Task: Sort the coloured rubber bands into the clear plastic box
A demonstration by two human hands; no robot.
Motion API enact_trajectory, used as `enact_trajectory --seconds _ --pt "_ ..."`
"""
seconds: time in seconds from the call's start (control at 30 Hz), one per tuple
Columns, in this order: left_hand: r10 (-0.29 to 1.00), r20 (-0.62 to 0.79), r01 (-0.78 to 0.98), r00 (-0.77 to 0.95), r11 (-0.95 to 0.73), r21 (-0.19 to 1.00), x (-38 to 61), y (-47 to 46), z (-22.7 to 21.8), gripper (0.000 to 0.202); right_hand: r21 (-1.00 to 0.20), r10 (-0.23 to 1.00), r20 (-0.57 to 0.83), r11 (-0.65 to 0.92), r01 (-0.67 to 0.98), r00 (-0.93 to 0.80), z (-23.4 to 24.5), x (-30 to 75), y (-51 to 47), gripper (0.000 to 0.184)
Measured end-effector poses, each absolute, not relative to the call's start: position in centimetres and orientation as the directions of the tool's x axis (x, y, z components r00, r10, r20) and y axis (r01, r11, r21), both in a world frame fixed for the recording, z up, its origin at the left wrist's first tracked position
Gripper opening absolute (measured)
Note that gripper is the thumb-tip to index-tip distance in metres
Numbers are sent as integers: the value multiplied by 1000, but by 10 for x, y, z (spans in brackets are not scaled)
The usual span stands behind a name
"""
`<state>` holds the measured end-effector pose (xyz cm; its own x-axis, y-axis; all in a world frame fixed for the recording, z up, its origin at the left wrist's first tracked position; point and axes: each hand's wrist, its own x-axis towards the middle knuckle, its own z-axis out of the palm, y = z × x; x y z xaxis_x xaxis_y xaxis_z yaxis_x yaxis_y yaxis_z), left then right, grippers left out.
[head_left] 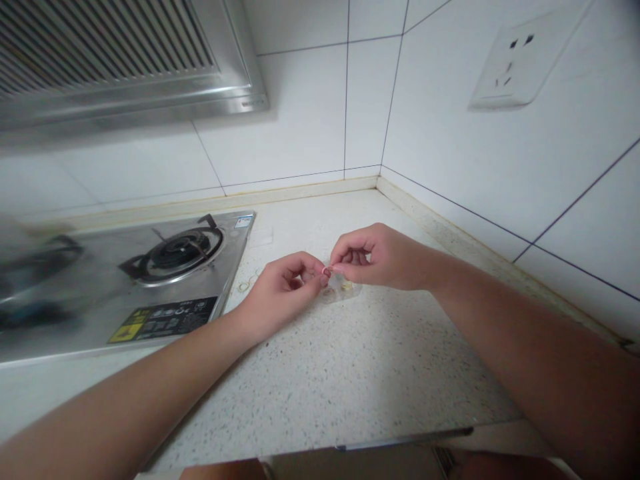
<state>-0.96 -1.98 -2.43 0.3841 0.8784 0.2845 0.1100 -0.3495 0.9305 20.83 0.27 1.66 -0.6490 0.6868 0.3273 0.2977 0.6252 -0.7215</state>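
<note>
My left hand [285,283] and my right hand [373,257] meet over the speckled countertop [350,373], fingertips pinched together on a small clear plastic piece [336,283] between them. Something tiny and reddish shows at the pinch point; I cannot make out what it is. The clear piece seems to hold small rings, and its lower part rests near the counter. A small ring [243,287] lies on the counter just left of my left hand, beside the stove edge.
A steel gas stove [125,293] with a black burner [177,252] fills the left. A range hood [125,60] hangs above it. White tiled walls meet in the corner, with a wall socket [517,67] on the right wall. The counter's front edge runs near the bottom.
</note>
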Motion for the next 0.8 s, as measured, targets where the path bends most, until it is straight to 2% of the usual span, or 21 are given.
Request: enact_trajectory --seconds 0.53,0.8 --pt "890 281 148 359 -351 924 -8 -20 -21 15 -719 696 323 621 313 -641 15 209 3 19" --pt "893 278 140 354 -344 929 -9 -20 -22 17 -680 686 362 657 326 -631 15 209 4 21"
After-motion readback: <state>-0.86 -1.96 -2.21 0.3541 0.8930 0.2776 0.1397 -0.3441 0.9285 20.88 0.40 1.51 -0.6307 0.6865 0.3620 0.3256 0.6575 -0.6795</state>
